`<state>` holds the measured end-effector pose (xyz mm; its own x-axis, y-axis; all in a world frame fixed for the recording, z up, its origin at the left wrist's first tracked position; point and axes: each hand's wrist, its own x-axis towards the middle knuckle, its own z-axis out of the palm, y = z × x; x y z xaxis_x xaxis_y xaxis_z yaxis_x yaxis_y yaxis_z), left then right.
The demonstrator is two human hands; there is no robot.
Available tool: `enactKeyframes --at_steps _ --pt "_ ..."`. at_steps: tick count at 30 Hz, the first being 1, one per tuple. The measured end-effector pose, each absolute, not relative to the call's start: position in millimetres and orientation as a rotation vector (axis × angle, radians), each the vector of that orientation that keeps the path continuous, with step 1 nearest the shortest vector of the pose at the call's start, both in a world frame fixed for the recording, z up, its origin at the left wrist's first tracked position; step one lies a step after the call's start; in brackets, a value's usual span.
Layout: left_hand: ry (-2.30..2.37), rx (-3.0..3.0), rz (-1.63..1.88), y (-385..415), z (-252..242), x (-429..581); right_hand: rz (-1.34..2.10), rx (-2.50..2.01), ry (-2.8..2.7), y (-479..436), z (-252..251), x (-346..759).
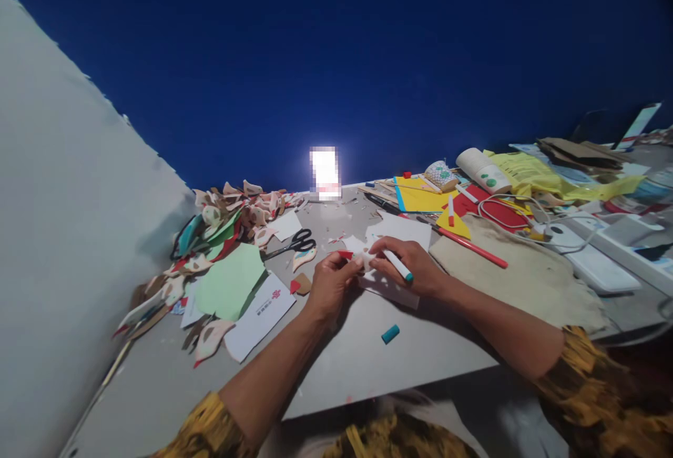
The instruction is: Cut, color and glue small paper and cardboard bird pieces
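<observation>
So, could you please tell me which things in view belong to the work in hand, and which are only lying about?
Apparently in use:
white marker, in the right hand
white paper piece, in the left hand
teal cap, matching the marker's end

Apparently just lying about:
scissors
green paper
red pen

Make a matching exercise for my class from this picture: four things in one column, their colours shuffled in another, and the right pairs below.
Things
1. marker in the right hand
2. loose cap on the table, between the forearms
3. scissors beyond the left hand
4. large sheet left of the scissors

Colours
A. pale green
B. white with a teal end
C. black
D. teal

Pairs: 1-B, 2-D, 3-C, 4-A
</observation>
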<state>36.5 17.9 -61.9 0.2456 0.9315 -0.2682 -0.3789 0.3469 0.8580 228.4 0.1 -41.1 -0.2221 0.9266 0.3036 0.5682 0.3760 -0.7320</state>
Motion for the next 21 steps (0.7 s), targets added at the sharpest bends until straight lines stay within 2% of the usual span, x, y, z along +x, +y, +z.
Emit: enactKeyframes --at_steps 4,9,13,17,19,21 --pt "0.914 0.788 1.028 21.6 -65.6 36.1 0.655 -1.263 -1.787 1.9 -40.6 233.5" --pt "1.007 0.928 1.105 32.4 -76.7 33.0 0.535 -1.184 -1.713 8.7 -40.2 243.8" --pt "1.257 1.329 1.060 43.2 -72.6 23.8 0.399 -1.163 -1.780 14.2 -47.4 247.0" --pt "1.570 1.881 1.228 33.7 -48.4 17.8 0.217 -1.147 -1.927 17.7 -58.6 246.6" --pt "1.506 2.159 1.080 14.2 -36.8 21.6 0.154 -1.146 -1.950 20.3 -62.1 247.9" --pt "1.262 2.313 0.583 -11.4 -31.1 29.6 0.119 -1.160 -1.923 23.8 -63.0 251.6"
